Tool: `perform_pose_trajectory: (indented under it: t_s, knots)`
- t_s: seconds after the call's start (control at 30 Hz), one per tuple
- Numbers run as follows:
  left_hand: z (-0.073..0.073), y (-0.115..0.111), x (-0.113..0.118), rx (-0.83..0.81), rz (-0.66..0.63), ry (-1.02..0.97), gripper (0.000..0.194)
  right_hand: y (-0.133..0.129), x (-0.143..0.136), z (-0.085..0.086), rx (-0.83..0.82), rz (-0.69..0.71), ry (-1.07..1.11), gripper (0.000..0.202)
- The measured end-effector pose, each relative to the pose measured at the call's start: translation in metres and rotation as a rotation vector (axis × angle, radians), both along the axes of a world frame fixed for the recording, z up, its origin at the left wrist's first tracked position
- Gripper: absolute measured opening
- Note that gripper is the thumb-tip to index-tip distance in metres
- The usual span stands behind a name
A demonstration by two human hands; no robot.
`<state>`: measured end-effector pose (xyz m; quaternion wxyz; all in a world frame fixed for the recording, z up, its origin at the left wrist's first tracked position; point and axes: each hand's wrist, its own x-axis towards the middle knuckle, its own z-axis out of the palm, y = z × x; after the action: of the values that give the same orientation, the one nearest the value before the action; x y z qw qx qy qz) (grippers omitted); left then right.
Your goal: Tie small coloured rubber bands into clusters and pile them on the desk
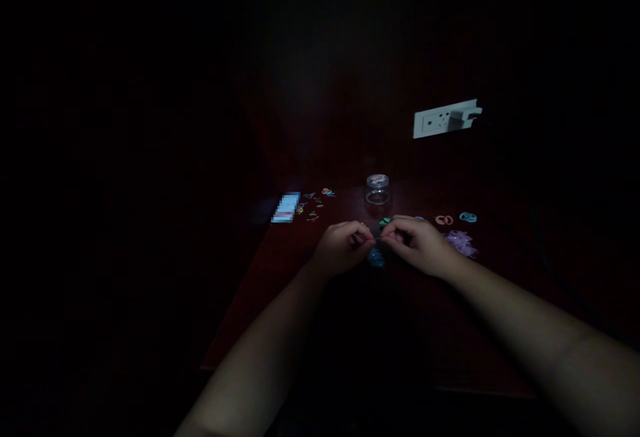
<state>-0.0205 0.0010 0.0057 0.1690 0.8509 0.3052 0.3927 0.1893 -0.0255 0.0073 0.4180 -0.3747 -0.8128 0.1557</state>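
Note:
My left hand [345, 245] and my right hand [420, 242] meet over the table, each closed in a pinch. Between their fingertips runs a thin pale strand [378, 238], too small and dark to name. Just below the fingertips lies a heap of shiny blue bits [376, 258]. A green piece [385, 222] shows behind my right fingers, partly covered by them. Right of that hand is a pile of shiny light purple pieces [461, 244]. Orange rings [444, 220] and light blue rings [469, 217] rest beyond it.
A clear lidded jar [378, 196] stands behind my hands. On the left, a lit phone [286, 208] lies beside small scattered coloured pieces [313, 214]. A wall socket [445, 119] with a plug is above the dark red table [260, 297]. The surroundings are very dark.

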Motion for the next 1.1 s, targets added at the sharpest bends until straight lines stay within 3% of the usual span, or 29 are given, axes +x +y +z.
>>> perform_pose_trajectory:
  t_s: [0.27, 0.6, 1.1]
  knots:
    - [0.0034, -0.0013, 0.0003, 0.021, -0.014, 0.006, 0.004, 0.0022, -0.0002, -0.0032, -0.029, -0.007, 0.004, 0.011]
    - [0.0031, -0.0023, 0.0005, 0.05, -0.007, 0.001, 0.004, -0.0022, -0.0022, -0.0022, -0.191, 0.037, 0.093, 0.011]
    - [0.0044, -0.004, 0.0014, 0.038, -0.014, 0.013, 0.004, -0.0009, -0.0008, -0.0016, -0.155, 0.016, 0.04, 0.011]
